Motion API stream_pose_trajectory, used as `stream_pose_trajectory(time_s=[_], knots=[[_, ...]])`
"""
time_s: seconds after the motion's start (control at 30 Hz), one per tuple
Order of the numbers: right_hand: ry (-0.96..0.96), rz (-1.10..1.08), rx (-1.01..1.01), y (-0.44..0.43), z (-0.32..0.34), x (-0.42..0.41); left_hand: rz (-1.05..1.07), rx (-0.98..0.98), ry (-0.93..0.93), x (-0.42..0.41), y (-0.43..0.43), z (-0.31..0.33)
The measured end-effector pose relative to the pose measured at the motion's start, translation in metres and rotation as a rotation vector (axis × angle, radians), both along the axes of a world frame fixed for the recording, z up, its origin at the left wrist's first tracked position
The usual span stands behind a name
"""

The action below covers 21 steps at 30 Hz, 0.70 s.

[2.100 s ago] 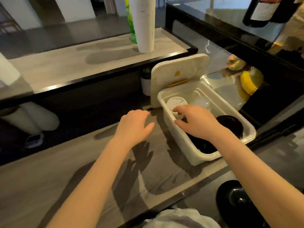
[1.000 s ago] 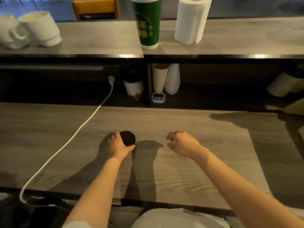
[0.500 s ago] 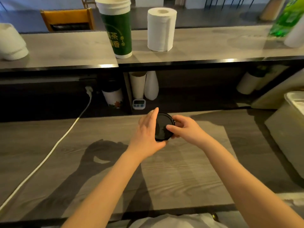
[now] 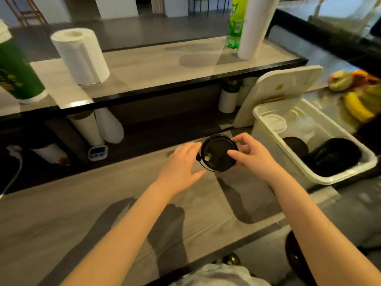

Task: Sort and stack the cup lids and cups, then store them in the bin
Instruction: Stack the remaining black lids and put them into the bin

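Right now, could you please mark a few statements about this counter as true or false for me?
The right hand pinches the black lid. True.
The left hand grips a white cup. False: it is open and holds nothing.
The bin is closed. False: its cover stands raised behind it.
Black items lie inside the bin. True.

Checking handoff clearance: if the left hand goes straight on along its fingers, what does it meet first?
The black lid, pinched by the right hand. The left hand has its fingertips at the lid's rim, possibly touching; depth is unclear.
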State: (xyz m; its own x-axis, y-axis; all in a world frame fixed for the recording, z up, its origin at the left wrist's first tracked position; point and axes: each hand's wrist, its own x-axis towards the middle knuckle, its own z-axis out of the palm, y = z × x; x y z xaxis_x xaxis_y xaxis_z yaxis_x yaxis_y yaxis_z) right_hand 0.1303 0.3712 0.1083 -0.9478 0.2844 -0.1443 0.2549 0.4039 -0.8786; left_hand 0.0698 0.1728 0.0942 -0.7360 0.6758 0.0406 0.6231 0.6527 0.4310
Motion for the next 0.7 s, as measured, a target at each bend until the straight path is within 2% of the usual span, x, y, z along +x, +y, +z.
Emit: stream_pose_trajectory(time_s=[0.17, 0.37, 0.57, 0.7], knots=[[0.059, -0.154, -0.039, 0.089, 0.014, 0.024, -0.070, -0.090, -0.038, -0.003, 0.084, 0.008], [0.053, -0.225, 0.101, 0.195, 0.030, 0.030, -0.132, -0.151, -0.052, 0.004, 0.179, 0.000], [-0.240, 0.050, 0.242, 0.265, 0.026, 0.000, -0.115, -0.237, -0.121, 0.007, 0.238, -0.017], [-0.390, 0.289, 0.340, 0.275, 0.014, -0.022, -0.072, -0.265, -0.077, 0.008, 0.243, -0.024]])
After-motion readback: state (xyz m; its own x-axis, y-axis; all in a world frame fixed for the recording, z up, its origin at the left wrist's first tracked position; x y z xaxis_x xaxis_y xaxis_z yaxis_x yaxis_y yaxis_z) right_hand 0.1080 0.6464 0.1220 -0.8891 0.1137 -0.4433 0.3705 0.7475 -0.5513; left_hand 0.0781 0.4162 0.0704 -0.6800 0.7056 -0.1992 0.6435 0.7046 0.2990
